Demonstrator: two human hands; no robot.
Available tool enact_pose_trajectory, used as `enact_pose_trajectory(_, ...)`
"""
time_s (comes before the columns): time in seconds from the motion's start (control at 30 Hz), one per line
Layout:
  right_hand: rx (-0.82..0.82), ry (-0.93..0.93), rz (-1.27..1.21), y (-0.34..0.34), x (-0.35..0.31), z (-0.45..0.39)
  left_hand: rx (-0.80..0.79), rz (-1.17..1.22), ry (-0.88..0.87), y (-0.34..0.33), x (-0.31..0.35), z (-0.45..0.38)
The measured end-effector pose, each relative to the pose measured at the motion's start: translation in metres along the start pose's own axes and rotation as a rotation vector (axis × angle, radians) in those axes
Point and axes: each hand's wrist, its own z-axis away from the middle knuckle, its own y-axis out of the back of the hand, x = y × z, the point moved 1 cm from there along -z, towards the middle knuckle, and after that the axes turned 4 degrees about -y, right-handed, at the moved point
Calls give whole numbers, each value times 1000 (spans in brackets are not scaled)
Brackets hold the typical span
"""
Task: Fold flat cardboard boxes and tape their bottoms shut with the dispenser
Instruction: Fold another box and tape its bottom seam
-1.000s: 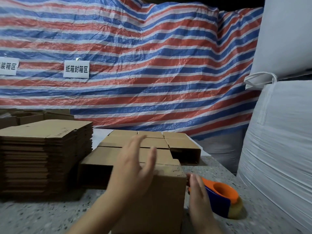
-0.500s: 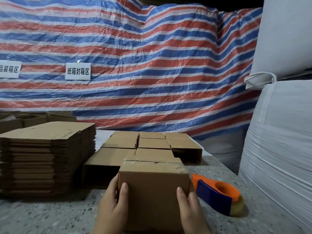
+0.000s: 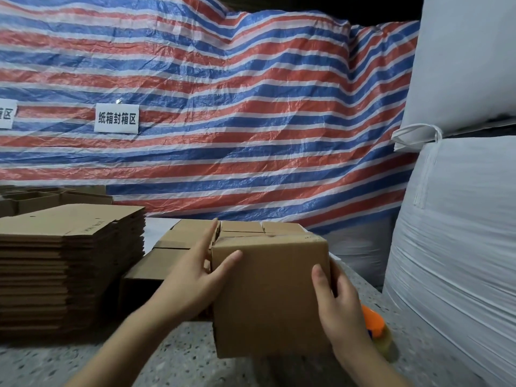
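The left hand (image 3: 192, 277) lies flat against the left wall of the folded brown cardboard box (image 3: 270, 297), fingers straight along that wall and thumb laid across its near face. The right hand (image 3: 339, 300) clasps the box's right edge, thumb on the near face and fingers wrapped round the far side. The two hands are apart, with the box pressed between them; it appears to be held just above the grey speckled bench (image 3: 178, 358), though its underside is hidden.

Just right of the box, partly behind the right wrist, sits the orange and blue tape dispenser (image 3: 375, 328). Behind the box lie several made-up brown boxes (image 3: 240, 227), close together. To the box's left stands a tall stack of flat cardboard blanks (image 3: 67, 263). Right of the box rise white woven bulk sacks (image 3: 452, 247), and beyond everything hangs a red, white and blue striped tarpaulin (image 3: 251, 121) bearing a white printed label (image 3: 116, 118).

Risk, as I judge it: only sideways pressure holds the box, so a loosened palm could let it slip or go out of square. If the bottom is untaped, its flaps could spring open. The right wrist could also knock the dispenser.
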Motion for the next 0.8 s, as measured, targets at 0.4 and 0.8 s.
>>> enact_pose_trajectory(0.4,122,65,153,47,-54,-91,-9,-53,-94,-34,60,-110)
enact_pose_trajectory(0.8,156,-402,253,85,-24,-209,-58,251,105,-145,27,-186)
